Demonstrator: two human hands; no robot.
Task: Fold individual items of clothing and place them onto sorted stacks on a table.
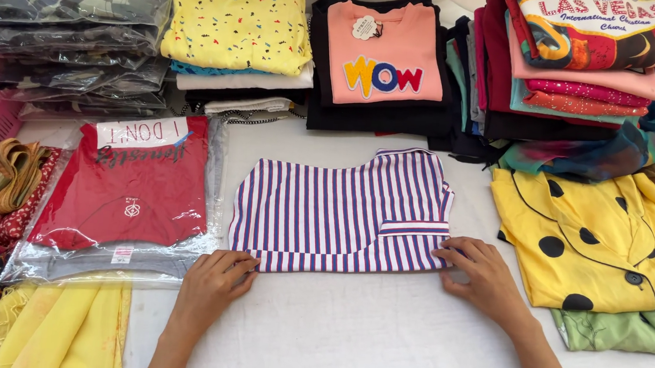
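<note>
White bench [346,341] is pretty much packed with clothes. Along the far edge there's a stack of dark garments in clear bags [75,24] at the left corner, then a pile topped by a yellow speckled shirt [237,20], a peach top on black ones [383,52], and a tall mixed pile [578,63] toward the right. On the right side lies a yellow polka-dot shirt [596,240] over a green garment [627,331]. Left side has a red shirt in a clear bag [128,192] with yellow cloth [59,326] at the near edge.

Middle of the bench: folded striped shirt [341,212], purple and white with thin red lines, lying flat. Left hand [211,280] rests at its near left corner, fingers flat and together on the hem, not really gripping anything. Right hand [480,274] is at the near right corner, fingers pressed down on the edge by the sleeve, no pinch that I can see.
</note>
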